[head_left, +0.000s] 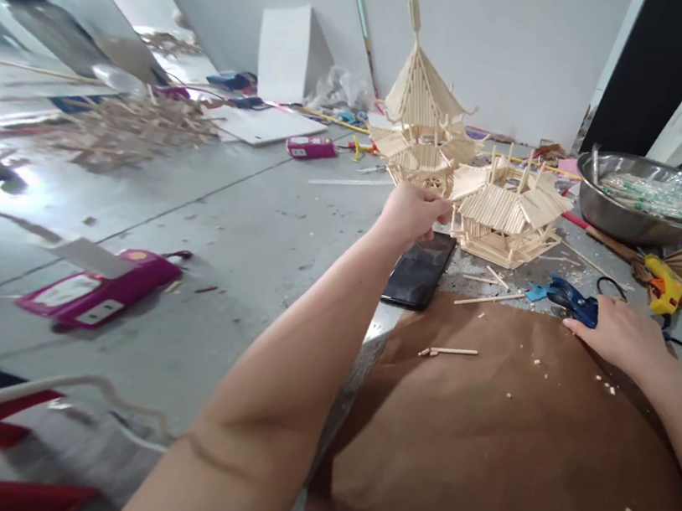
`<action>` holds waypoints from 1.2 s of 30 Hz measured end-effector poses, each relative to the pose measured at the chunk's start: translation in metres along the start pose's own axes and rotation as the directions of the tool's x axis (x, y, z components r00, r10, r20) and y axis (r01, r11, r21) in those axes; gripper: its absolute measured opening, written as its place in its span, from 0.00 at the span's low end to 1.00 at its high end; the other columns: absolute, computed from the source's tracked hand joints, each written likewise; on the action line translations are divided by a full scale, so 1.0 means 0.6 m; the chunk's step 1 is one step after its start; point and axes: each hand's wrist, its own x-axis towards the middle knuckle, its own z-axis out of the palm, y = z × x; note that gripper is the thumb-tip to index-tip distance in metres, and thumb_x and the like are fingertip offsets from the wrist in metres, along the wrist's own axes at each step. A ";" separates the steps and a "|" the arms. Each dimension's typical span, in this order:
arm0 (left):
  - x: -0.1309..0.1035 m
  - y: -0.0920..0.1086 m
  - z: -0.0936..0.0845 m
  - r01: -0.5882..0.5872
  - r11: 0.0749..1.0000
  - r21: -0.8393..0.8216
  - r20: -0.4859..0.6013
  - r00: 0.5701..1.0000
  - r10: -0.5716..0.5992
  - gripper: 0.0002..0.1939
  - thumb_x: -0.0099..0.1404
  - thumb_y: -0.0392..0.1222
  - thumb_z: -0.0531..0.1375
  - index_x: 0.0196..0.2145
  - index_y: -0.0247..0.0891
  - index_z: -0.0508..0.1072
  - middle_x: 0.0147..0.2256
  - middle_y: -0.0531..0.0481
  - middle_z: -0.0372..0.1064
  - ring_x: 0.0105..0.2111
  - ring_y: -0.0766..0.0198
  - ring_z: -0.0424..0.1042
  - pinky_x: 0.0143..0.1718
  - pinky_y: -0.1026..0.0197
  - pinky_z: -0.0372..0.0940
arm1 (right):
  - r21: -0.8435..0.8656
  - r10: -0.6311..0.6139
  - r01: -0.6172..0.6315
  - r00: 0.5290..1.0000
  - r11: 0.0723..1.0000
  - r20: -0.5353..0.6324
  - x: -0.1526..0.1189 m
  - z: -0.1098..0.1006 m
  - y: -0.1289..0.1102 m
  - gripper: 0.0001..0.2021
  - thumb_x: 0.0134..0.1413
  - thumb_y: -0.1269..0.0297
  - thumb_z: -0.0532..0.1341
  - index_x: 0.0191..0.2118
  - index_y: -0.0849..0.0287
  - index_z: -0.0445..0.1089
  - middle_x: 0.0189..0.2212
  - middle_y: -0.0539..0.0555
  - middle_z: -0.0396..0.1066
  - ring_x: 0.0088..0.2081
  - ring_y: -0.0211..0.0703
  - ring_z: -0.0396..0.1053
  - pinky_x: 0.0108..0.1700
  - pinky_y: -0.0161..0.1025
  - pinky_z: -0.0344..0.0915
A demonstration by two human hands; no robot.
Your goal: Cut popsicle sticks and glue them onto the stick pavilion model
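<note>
Our left hand (416,215), fingers curled, is at the left edge of the roofed stick pavilion (495,208); we cannot tell whether it grips. Our right hand (628,331) is wrapped around blue-handled pliers (574,302). Black smartphone (418,273) and brown paper (519,433) nearer us; spired stick pagoda (424,90) behind.
</note>
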 end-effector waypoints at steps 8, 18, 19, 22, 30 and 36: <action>0.014 -0.014 0.015 0.005 1.000 0.000 0.110 0.994 -0.005 0.10 0.56 0.40 0.56 0.26 0.29 0.72 0.25 0.47 0.71 0.10 0.78 0.56 0.11 0.71 0.50 | -0.022 -0.045 0.045 0.999 0.999 -0.011 -0.003 -0.003 0.001 0.31 0.49 0.40 0.46 0.41 0.67 0.65 0.36 0.66 0.68 0.38 0.59 0.67 0.34 0.47 0.61; 0.034 -0.026 0.006 -0.107 0.992 0.075 0.267 0.960 0.083 0.10 0.59 0.37 0.52 0.28 0.29 0.71 0.30 0.45 0.72 0.10 0.78 0.56 0.12 0.71 0.49 | -0.010 -0.068 0.068 0.997 0.998 -0.023 -0.004 -0.001 0.002 0.32 0.49 0.40 0.45 0.42 0.68 0.65 0.36 0.67 0.68 0.37 0.57 0.67 0.34 0.46 0.60; 0.033 -0.024 0.007 -0.112 0.990 0.088 0.259 0.962 0.085 0.10 0.59 0.37 0.52 0.28 0.29 0.71 0.29 0.46 0.72 0.10 0.78 0.56 0.12 0.71 0.49 | -0.011 -0.070 0.070 0.997 0.998 -0.022 -0.004 -0.002 0.002 0.32 0.49 0.40 0.44 0.41 0.68 0.65 0.36 0.67 0.68 0.37 0.57 0.67 0.34 0.46 0.60; 0.032 -0.021 0.012 -0.106 0.987 0.124 0.219 0.973 0.077 0.11 0.60 0.37 0.51 0.26 0.30 0.70 0.27 0.46 0.72 0.11 0.79 0.55 0.13 0.72 0.49 | -0.016 -0.065 0.065 0.998 0.998 -0.022 -0.005 -0.003 0.001 0.32 0.49 0.40 0.45 0.41 0.67 0.65 0.37 0.67 0.68 0.37 0.57 0.67 0.34 0.46 0.60; 0.034 -0.023 0.016 -0.115 0.986 0.121 0.163 0.982 0.094 0.12 0.60 0.39 0.51 0.23 0.32 0.69 0.21 0.50 0.69 0.09 0.78 0.53 0.12 0.70 0.48 | -0.012 -0.053 0.053 0.999 0.999 0.003 -0.002 -0.002 0.002 0.33 0.48 0.39 0.45 0.43 0.67 0.64 0.38 0.67 0.67 0.38 0.58 0.67 0.34 0.47 0.61; 0.035 -0.030 0.023 -0.124 0.991 0.056 0.154 0.981 0.115 0.13 0.59 0.40 0.52 0.23 0.31 0.70 0.25 0.47 0.72 0.09 0.79 0.54 0.12 0.70 0.49 | -0.005 -0.051 0.051 0.999 0.999 0.006 -0.003 -0.003 0.001 0.34 0.48 0.39 0.45 0.43 0.67 0.64 0.38 0.68 0.67 0.38 0.59 0.67 0.34 0.48 0.61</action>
